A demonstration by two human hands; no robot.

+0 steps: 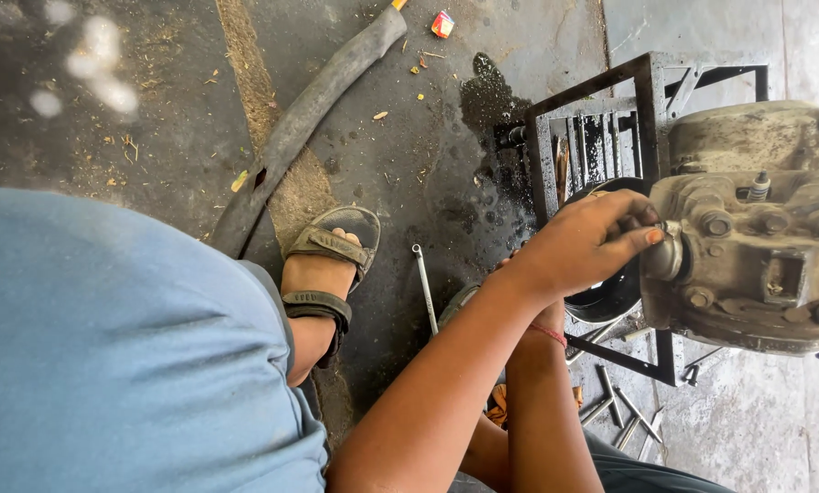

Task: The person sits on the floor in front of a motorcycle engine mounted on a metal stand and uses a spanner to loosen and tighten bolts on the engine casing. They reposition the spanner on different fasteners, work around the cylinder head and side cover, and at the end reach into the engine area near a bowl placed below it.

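Note:
My left hand (592,242) reaches to the right, fingers and thumb closed around a round metal cap (667,259) on the side of a dirty grey engine (756,265). The engine rests on a black metal frame stand (651,91). My right forearm comes up from below with a red thread around the wrist. My right hand (532,318) goes under my left forearm and is almost wholly hidden, so its grip cannot be made out. A black bowl-like pan (610,297) sits under my left hand.
An oil stain (491,100) spreads across the concrete floor by the stand. A long wrench (425,288) lies near my sandalled foot (329,265). Several loose bolts and tools (624,411) lie under the stand. A black rubber tube (304,119) runs diagonally at the upper left.

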